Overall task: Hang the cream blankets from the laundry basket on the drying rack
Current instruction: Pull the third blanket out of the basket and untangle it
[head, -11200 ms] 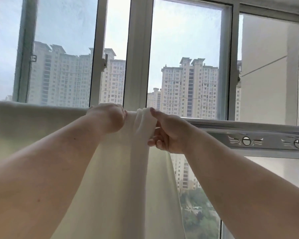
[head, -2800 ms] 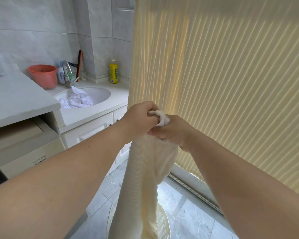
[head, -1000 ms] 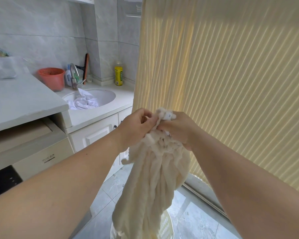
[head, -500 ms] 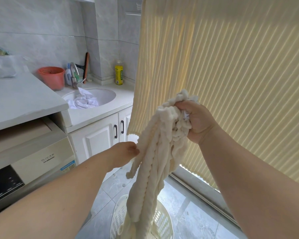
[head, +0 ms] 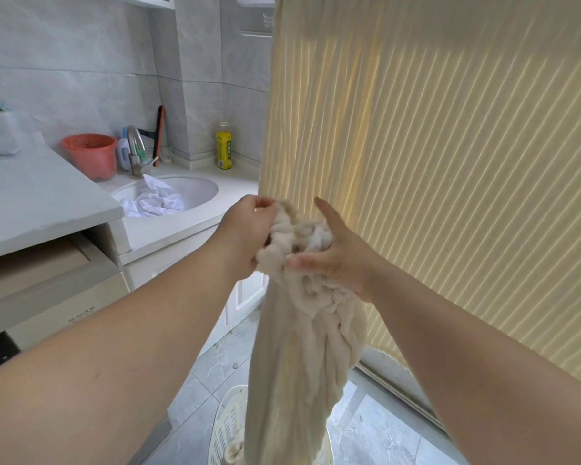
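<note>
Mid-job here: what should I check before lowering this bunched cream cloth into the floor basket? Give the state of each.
1. Left hand grips the cream cloth: ok.
2. Right hand closed round the bunch: not ok, its fingers lie straight against it.
3. Laundry basket sits below the hanging cloth: ok.
4. Room left in the basket: cannot tell, mostly hidden.
5. Cloth free of the hanging curtain behind: cannot tell.

Bare forearms (head: 131,330) (left and right)
</note>
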{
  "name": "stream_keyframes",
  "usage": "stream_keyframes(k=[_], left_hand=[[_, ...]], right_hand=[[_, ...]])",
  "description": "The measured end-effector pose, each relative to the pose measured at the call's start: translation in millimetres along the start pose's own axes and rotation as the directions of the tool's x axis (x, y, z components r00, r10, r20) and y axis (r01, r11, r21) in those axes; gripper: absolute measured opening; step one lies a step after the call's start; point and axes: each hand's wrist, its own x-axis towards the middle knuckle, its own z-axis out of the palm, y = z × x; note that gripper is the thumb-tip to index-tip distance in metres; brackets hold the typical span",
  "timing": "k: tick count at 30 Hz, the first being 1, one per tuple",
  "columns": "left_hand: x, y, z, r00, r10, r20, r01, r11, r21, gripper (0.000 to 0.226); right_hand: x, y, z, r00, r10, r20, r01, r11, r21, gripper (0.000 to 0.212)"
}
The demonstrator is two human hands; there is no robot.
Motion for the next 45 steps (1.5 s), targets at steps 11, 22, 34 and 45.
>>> stream_keyframes(k=[11, 22, 34, 45], left_hand=[[-8, -15, -12, 0.844, 0.223, 0.488, -0.288, 0.956, 0.061, 0.097], [-10, -89, 30, 0.99, -0.022, 0.141, -0.008, 0.977, 0.211, 0.045], [24, -13, 38, 0.952, 0.085, 0.293, 0.024, 0.937, -0.349, 0.036], [-11, -56, 29, 0.69, -0.338, 0.64, 0.278, 0.94, 0.197, 0.042]], right_hand=[[9, -34, 11, 0.963, 0.106, -0.246, 0.016, 0.894, 0.447, 0.032], [18, -135, -6, 0.957, -0.146, -0.249, 0.289, 0.487, 0.824, 0.025], [-13, 32, -70, 0.7, -0.032, -0.713, 0.001, 0.999, -0.044, 0.016], [16, -101, -92, 0.754, -0.104, -0.649, 0.5, 0.731, 0.464, 0.014]])
